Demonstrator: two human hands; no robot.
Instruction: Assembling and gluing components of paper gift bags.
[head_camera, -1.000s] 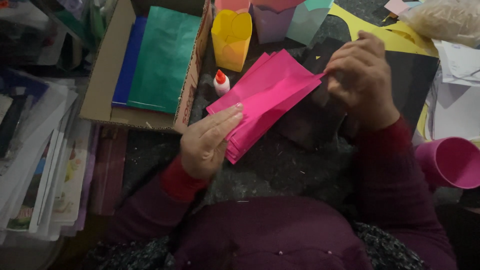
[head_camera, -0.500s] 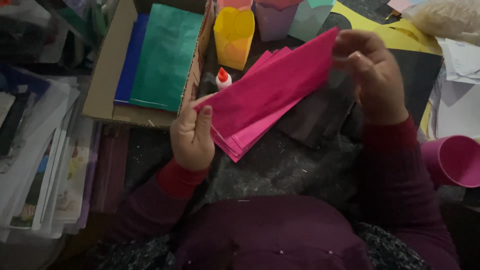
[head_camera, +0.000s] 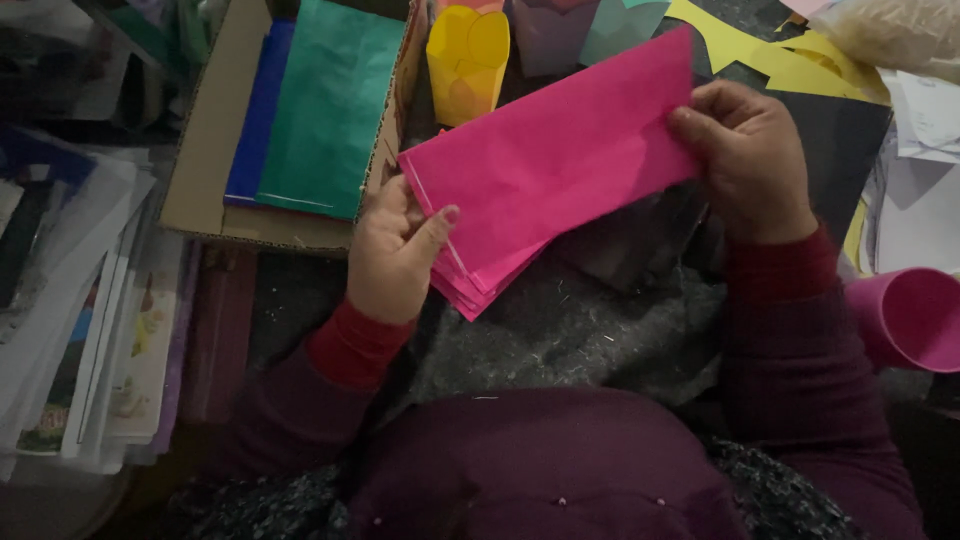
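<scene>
Holding pink paper stack (head_camera: 545, 170) between hands: left hand (head_camera: 392, 255) fingers pinching lower-left corner, right hand (head_camera: 745, 160) fingers gripping right edge.

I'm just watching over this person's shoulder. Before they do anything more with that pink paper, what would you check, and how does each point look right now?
1. Left hand has a grip on the pink paper stack at its lower left end: ok.
2. Right hand pinches the top pink sheet at its right edge: ok.
3. Top sheet lifted apart from the sheets under it: ok at the right end; cannot tell at the left, where the thumb covers them.
4. Sheet free of tears or creases: cannot tell, the light is dim.
5. Yellow paper cup stands apart from the paper: ok.
6. Cardboard box with green and blue sheets lies beside the left hand, not under it: ok.
</scene>
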